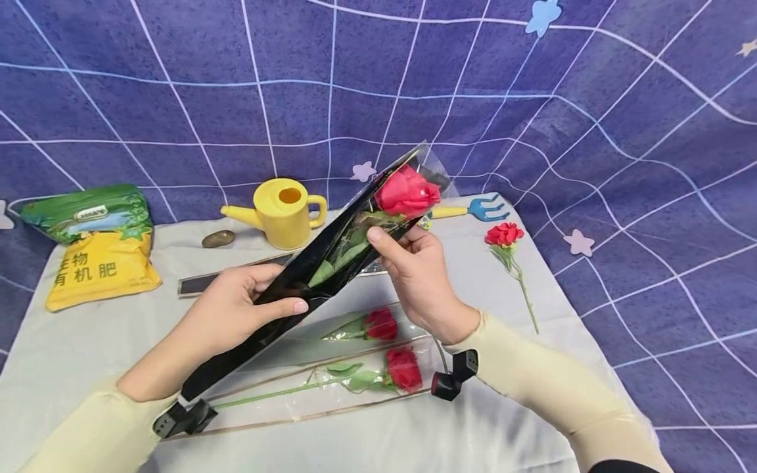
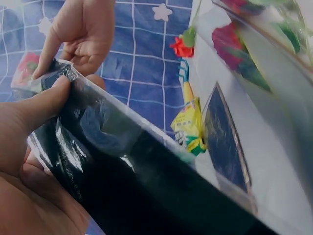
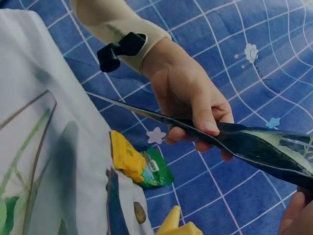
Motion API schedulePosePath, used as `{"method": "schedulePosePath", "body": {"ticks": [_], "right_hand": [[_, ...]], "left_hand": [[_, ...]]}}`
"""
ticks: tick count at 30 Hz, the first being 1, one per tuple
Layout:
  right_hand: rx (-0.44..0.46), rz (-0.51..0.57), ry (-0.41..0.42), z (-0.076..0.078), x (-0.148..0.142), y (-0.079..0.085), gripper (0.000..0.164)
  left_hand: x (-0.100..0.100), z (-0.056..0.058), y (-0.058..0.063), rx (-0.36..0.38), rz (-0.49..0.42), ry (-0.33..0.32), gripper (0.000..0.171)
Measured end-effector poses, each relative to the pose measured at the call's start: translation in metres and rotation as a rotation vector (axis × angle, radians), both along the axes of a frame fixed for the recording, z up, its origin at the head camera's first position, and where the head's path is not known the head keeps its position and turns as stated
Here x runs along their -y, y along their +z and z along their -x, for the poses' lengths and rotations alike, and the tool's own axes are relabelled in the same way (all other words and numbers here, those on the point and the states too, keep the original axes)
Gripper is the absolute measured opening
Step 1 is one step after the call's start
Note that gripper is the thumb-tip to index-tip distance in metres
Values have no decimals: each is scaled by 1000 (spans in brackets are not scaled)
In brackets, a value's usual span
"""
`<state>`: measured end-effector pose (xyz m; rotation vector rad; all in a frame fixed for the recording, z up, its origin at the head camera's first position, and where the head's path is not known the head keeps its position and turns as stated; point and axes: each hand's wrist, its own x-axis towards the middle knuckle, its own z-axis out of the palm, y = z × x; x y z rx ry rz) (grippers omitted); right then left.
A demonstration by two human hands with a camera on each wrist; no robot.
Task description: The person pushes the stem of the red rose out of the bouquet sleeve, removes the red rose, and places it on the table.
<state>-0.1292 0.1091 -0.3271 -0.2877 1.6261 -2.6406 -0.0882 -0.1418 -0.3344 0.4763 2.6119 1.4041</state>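
Observation:
A red rose (image 1: 408, 192) lies inside a black flower sleeve (image 1: 290, 279) with a clear front, tilted up to the right above the table. My left hand (image 1: 230, 309) grips the sleeve around its middle, thumb across the front. Just below the bloom, my right hand (image 1: 422, 282) pinches the sleeve's edge between thumb and fingers. The left wrist view shows the sleeve's dark, shiny surface (image 2: 146, 181). Beneath it on the table are two more wrapped roses, one upper rose (image 1: 381, 324) and one lower rose (image 1: 404, 369), in clear sleeves.
A yellow watering can (image 1: 282, 217), brown stone (image 1: 218, 238) and green-yellow fertilizer bag (image 1: 103, 253) stand along the back left. To the right are a blue hand rake (image 1: 487, 209) and an unwrapped red flower (image 1: 504, 234). Another flat dark sleeve (image 1: 198, 284) lies behind the hands.

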Motion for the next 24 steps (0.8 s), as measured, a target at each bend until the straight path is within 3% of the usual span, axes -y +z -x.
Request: {"method": "schedulePosePath", "body": {"ticks": [4,7,11,15,19,24], "right_hand": [[15,2,-34,1,8,-5,10],[69,10,-1,1,14,-11,13],[112,-45,36,-1,18,-18,22],[111,-147,43,-5,21,-21,28],[69,-196,21,-4,20,-21,25],[56,-88,-7,5,9,-14,14]], "left_hand": [[-1,1,-2,17,10,53,29],[0,2,-4,58,-11,94,35],[0,3,-6,105,-106,86,36],[-1,5,-7,98,-158,63,32],[-1,6,-8,97,-134,53,32],[6,5,-7,80,3,59,43]]}}
